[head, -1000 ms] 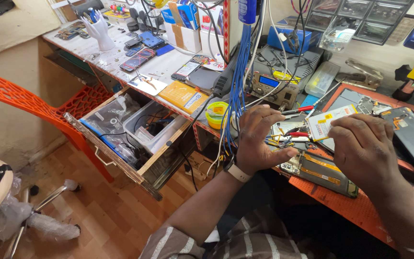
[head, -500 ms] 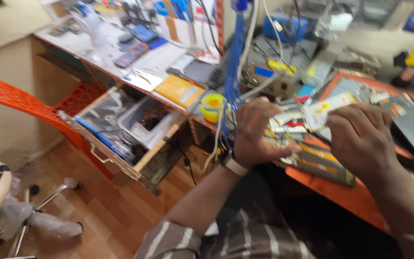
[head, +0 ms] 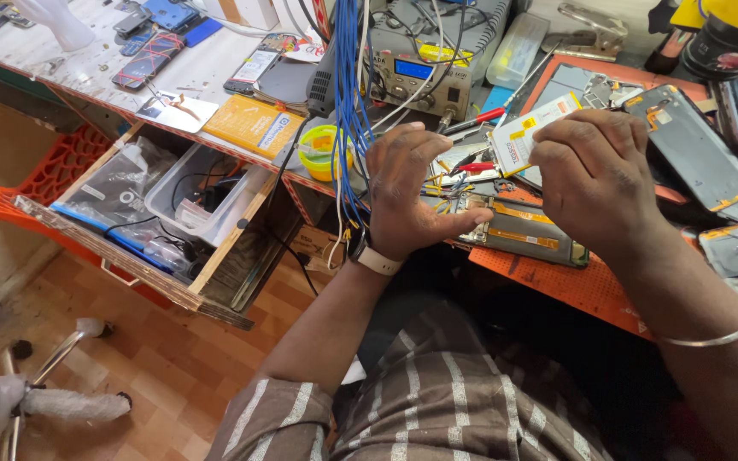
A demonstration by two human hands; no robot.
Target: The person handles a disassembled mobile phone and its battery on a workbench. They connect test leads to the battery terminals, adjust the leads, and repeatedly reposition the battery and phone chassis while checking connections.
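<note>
An opened phone body [head: 524, 236] with its insides showing lies on an orange work mat [head: 576, 283]. My left hand [head: 410, 192], with a white-strapped watch on the wrist, hovers over the phone's left end with fingers spread; its thumb rests on the phone's edge. My right hand [head: 595, 175] is above the phone's right half and pinches a flat white battery pack with a yellow label [head: 518, 137] at the fingertips. Small red-handled tools [head: 471, 166] lie between the hands, partly hidden.
A bundle of blue wires [head: 348, 85] hangs in front of a bench power unit [head: 420, 68]. Left of it are a yellow-green roll [head: 322, 154], an orange box [head: 254, 126] and several phones. An open wooden drawer [head: 134, 256] sticks out. A phone back cover [head: 694, 147] lies right.
My left hand's fingers have lifted off the parts and spread apart. The right hand still holds the white battery pack. The view has tilted down and moved closer.
</note>
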